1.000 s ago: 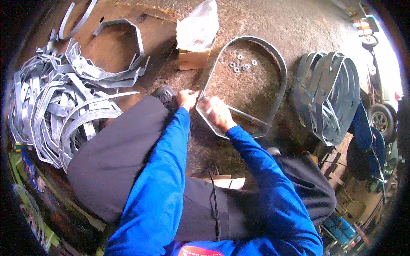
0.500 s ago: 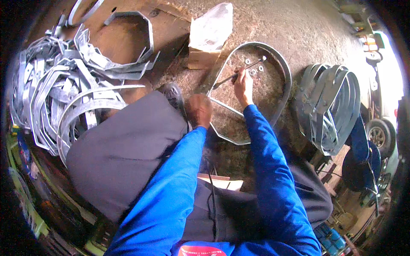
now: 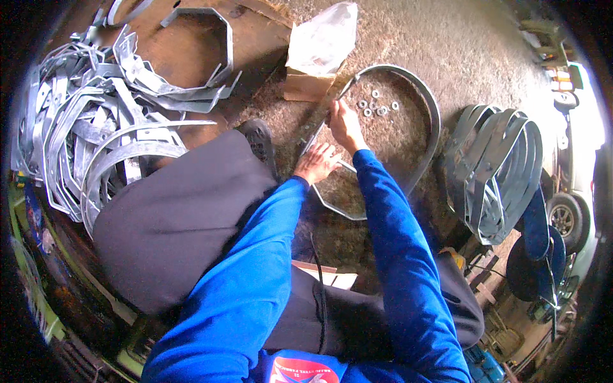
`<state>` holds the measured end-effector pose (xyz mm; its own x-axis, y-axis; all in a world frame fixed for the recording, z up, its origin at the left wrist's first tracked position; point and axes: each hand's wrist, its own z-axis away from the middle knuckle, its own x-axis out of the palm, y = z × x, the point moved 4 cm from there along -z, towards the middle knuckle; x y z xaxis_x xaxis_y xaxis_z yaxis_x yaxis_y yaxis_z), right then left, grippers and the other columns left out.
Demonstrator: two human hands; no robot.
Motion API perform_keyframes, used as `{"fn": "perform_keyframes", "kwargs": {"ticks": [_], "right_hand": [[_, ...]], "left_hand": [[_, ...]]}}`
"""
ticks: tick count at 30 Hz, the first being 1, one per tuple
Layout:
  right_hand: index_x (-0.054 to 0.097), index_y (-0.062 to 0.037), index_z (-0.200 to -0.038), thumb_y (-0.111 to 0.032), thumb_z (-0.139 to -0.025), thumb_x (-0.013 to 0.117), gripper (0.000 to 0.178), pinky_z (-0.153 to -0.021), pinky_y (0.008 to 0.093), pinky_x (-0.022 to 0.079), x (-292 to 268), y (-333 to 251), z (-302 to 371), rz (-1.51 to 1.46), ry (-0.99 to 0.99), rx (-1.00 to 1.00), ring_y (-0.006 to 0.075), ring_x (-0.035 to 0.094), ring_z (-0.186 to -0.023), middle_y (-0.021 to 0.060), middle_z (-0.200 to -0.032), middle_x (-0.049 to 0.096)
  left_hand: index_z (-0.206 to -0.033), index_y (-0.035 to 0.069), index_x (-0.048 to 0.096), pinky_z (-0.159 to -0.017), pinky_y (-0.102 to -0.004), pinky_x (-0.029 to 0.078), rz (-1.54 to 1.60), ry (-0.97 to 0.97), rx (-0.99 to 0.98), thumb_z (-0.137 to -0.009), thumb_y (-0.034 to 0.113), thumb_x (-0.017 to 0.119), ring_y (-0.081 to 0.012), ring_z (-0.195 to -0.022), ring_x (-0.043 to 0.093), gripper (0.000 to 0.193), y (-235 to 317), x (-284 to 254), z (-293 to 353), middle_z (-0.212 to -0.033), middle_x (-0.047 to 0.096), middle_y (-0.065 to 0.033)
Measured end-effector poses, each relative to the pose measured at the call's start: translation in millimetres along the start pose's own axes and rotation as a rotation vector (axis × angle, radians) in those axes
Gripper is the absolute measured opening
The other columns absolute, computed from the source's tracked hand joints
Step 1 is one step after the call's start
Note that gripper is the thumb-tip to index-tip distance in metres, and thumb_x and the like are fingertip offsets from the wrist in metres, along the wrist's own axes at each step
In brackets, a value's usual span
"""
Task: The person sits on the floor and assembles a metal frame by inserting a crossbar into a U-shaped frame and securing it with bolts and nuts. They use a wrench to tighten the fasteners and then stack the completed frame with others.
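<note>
A grey galvanised metal band, bent into a rounded loop with angled corners, lies on the ground in front of me. My left hand grips its left side near a crossing bar, fingers curled over the metal. Just beyond it, my right hand is closed round a slim dark rod-like tool lined up along the band's left edge; the fingers hide much of it. Inside the loop, several small metal nuts or washers sit on the ground; which they are I cannot tell.
A tangled heap of bent metal straps fills the left. Stacked loops of band stand at right. A clear plastic bag rests on a cardboard box at the far side. Beyond is a vehicle wheel.
My right hand has moved left with the tool, from above the small metal pieces to the band's left edge. My left hand has turned and shifted slightly right onto the band.
</note>
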<state>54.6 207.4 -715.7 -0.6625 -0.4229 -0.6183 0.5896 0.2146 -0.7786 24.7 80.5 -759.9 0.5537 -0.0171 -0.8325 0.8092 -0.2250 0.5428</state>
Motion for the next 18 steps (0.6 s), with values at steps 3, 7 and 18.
{"fn": "perform_keyframes", "kwargs": {"ticks": [3, 7, 18], "right_hand": [[0.050, -0.0013, -0.102, -0.024, -0.093, 0.039, 0.026, -0.068, 0.0491, 0.045, 4, 16, -5, -0.008, -0.030, 0.143, 0.0458, 0.055, -0.081, 0.0291, -0.086, 0.058], [0.051, -0.0008, -0.102, -0.028, -0.094, 0.036, 0.032, -0.074, 0.0480, 0.044, 1, 14, -12, -0.133, -0.077, 0.129, 0.0443, 0.056, -0.085, 0.0280, -0.086, 0.059], [0.058, 0.0015, -0.078, -0.013, -0.079, 0.046, 0.019, -0.059, 0.0425, 0.052, 55, 69, -57, 0.528, -0.175, -0.227, 0.0340, 0.063, -0.065, 0.0207, -0.070, 0.061]], "left_hand": [[-0.096, 0.012, 0.060, -0.084, -0.0375, 0.039, 0.002, -0.063, 0.016, -0.082, 0.035, 0.054, -0.0230, -0.096, 0.050, 0.028, -1, 4, -3, -0.095, 0.054, -0.0067], [-0.088, 0.013, 0.062, -0.081, -0.0349, 0.041, -0.048, -0.064, 0.046, -0.082, 0.035, 0.055, -0.0207, -0.092, 0.050, 0.024, -2, 5, -4, -0.090, 0.054, -0.0037], [-0.083, 0.010, 0.062, -0.081, -0.0345, 0.042, -0.035, -0.029, 0.068, -0.081, 0.028, 0.056, -0.0217, -0.089, 0.051, 0.019, 2, -2, -10, -0.088, 0.056, -0.0040]]}}
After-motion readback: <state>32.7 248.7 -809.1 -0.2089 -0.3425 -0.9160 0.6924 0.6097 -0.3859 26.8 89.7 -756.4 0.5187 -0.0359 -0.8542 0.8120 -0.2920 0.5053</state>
